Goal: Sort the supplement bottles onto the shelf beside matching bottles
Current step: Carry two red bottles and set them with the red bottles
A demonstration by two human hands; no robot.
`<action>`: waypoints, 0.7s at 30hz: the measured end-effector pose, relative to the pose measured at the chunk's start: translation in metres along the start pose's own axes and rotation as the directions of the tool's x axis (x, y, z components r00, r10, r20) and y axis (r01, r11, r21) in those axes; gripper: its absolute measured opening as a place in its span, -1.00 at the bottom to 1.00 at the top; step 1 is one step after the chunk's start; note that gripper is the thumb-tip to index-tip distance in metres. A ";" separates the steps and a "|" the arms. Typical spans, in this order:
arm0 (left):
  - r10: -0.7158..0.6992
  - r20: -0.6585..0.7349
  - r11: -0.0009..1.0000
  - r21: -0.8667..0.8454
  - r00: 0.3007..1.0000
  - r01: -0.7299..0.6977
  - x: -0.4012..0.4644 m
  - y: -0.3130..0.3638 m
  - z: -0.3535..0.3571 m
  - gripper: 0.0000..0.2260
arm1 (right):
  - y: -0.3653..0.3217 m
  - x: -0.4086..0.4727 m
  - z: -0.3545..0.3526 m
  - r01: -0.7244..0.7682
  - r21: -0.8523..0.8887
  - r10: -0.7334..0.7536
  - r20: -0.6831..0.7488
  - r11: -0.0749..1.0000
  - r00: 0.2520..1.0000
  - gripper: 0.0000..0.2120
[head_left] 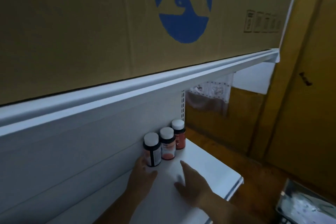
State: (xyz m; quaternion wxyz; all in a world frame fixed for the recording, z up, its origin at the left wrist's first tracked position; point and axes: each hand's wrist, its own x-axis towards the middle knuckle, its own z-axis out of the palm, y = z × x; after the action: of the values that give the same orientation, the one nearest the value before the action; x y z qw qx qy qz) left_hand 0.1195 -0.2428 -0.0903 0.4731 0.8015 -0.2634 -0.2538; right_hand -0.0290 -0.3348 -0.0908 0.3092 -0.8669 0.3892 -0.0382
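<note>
Three dark supplement bottles with white caps and orange-red labels stand in a row against the back panel of a white shelf (209, 167): the nearest (152, 149), a middle one (167, 143) and the farthest (178, 135) by the shelf's right end. My left hand (141, 174) reaches in from below, its fingers against the base of the nearest bottle. My right hand (189, 183) hovers over the bare shelf surface in front of the row, index finger stretched toward the bottles, holding nothing.
A white upper shelf edge (145, 85) runs diagonally above, carrying a large cardboard box (109, 23) with a blue logo. More cardboard boxes (300, 96) stand to the right. A shiny metal object (307, 203) sits at the lower right.
</note>
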 end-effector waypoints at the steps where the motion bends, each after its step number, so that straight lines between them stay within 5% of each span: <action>1: -0.002 -0.036 0.999 -0.039 0.999 0.001 0.005 0.001 0.004 -0.50 | 0.001 0.010 -0.004 0.014 0.044 -0.013 -0.024 0.999 1.000 -0.33; 5: -0.011 -0.239 0.992 -0.127 0.971 -0.020 0.021 0.004 0.023 -0.79 | 0.005 0.043 -0.023 0.134 0.331 -0.105 -0.106 0.934 0.989 -0.61; 7: -0.035 -0.335 0.982 -0.185 0.942 -0.030 0.024 0.009 0.032 -0.77 | 0.005 0.062 -0.027 0.155 0.436 -0.129 -0.089 0.886 0.988 -0.72; 11: -0.069 -0.360 0.993 -0.116 0.930 0.028 0.025 0.013 0.046 -0.46 | 0.005 0.088 -0.026 0.172 0.540 -0.146 -0.091 0.824 0.985 -0.66; 15: -0.136 -0.450 0.986 -0.150 0.882 0.075 0.011 0.014 0.054 -0.63 | 0.008 0.096 -0.014 0.194 0.541 -0.178 -0.082 0.818 0.981 -0.79; 21: -0.122 -0.470 0.991 -0.099 0.874 0.085 0.007 0.012 0.050 -0.54 | 0.003 0.113 0.003 0.148 0.593 -0.145 -0.054 0.791 0.988 -0.60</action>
State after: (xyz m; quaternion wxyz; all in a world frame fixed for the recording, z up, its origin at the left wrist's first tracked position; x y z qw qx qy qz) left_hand 0.0899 -0.2835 -0.1016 0.5389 0.8337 -0.0864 -0.0841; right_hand 0.0485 -0.4138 -0.1151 0.5605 -0.7535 0.2899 -0.1845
